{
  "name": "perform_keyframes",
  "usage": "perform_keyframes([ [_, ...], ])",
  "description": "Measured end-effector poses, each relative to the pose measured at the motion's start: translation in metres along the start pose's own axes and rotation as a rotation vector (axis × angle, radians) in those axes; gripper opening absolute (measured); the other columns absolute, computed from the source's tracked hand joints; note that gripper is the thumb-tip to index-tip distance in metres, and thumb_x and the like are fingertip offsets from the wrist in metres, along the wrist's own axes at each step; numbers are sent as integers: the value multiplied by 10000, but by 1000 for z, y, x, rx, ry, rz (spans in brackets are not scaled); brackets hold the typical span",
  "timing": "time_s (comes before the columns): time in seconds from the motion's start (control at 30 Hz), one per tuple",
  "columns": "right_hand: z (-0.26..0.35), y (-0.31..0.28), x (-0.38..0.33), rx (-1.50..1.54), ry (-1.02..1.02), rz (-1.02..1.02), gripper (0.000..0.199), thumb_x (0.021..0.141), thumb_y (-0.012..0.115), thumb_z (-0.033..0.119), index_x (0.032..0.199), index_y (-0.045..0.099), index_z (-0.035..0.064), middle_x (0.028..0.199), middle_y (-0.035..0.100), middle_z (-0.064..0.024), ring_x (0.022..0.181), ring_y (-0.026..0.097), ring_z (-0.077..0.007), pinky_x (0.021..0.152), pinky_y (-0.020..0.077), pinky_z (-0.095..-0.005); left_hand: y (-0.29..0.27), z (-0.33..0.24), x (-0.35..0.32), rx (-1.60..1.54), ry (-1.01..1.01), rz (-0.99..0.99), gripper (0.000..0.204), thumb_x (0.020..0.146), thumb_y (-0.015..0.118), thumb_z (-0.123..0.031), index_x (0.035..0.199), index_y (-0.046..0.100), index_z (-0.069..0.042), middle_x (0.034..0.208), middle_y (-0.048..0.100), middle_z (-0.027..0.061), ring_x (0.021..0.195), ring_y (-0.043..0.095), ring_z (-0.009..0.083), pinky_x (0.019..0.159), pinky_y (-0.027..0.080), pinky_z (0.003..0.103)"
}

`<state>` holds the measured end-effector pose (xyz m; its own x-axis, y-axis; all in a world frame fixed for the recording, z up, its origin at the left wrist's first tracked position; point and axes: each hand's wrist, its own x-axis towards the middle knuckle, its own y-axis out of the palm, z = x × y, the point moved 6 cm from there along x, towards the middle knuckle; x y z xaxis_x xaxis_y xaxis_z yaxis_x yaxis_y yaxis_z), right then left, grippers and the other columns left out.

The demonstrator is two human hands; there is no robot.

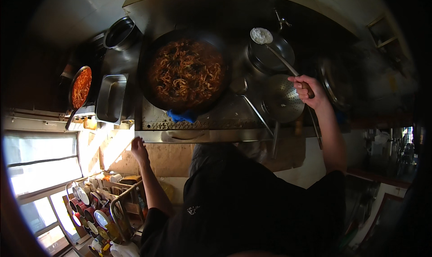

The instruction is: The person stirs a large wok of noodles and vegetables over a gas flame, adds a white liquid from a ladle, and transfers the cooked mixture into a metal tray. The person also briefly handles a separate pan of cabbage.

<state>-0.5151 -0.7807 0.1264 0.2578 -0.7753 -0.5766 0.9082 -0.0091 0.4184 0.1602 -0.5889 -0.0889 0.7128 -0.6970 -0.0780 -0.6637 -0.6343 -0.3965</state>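
My right hand (311, 91) is wrapped around the wooden-ended handle of a ladle (282, 59). Its bowl is filled with a white powder or paste (261, 35) and hangs over a steel pan (281, 50) at the back right. Beneath my right hand lies a perforated strainer (280, 99). Left of centre, a large dark wok (148, 88) holds a reddish-brown mix of strips (186, 72). A blue cloth (181, 116) is at the wok's near rim. My left hand (140, 151) hangs by the stove's front edge, fingers loosely bent, with nothing visible in it.
Another ladle (254, 106) rests between wok and strainer. Left of the wok are a rectangular steel tray (111, 99), a round pot (120, 34) and a pan of red sauce (81, 88). A tap (281, 21) is at the back. A bottle rack (119, 216) stands lower left.
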Motion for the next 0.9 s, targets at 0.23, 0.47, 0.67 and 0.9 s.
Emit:
perform_keyframes([
  [0.23, -19, 75, -10, -39, 59, 83, 260, 929, 513, 156, 1114, 562, -20, 654, 487, 24, 414, 361, -30, 358, 281, -193, 95, -216, 69, -75, 480, 319, 240, 894, 623, -100, 1116, 630, -10, 986, 687, 82, 924, 638, 139, 814, 504, 280],
  [0.47, -70, 143, -7, -8, 147, 133, 251, 947, 486, 134, 1123, 580, -19, 655, 513, 8, 417, 437, -32, 346, 348, -186, 230, -323, 71, 254, 889, 616, 400, 789, 687, -168, 1183, 648, -113, 1075, 665, 161, 921, 672, 318, 793, 533, 379],
  [0.67, -107, 184, -5, -11, 176, 118, 255, 910, 521, 90, 1102, 561, -72, 678, 580, -46, 392, 432, -54, 332, 344, -213, 342, -299, 79, 662, 1071, 950, 475, 805, 659, -235, 1269, 597, -149, 1195, 627, 160, 1056, 626, 335, 858, 523, 453],
  [0.9, -133, 208, -1, -39, 237, 112, 244, 897, 542, 100, 1094, 546, -44, 666, 545, -31, 397, 440, -69, 349, 351, -228, 382, -250, 82, 1126, 1233, 1054, 500, 759, 707, -335, 1235, 631, -201, 1176, 645, 111, 1093, 616, 306, 904, 509, 460],
])
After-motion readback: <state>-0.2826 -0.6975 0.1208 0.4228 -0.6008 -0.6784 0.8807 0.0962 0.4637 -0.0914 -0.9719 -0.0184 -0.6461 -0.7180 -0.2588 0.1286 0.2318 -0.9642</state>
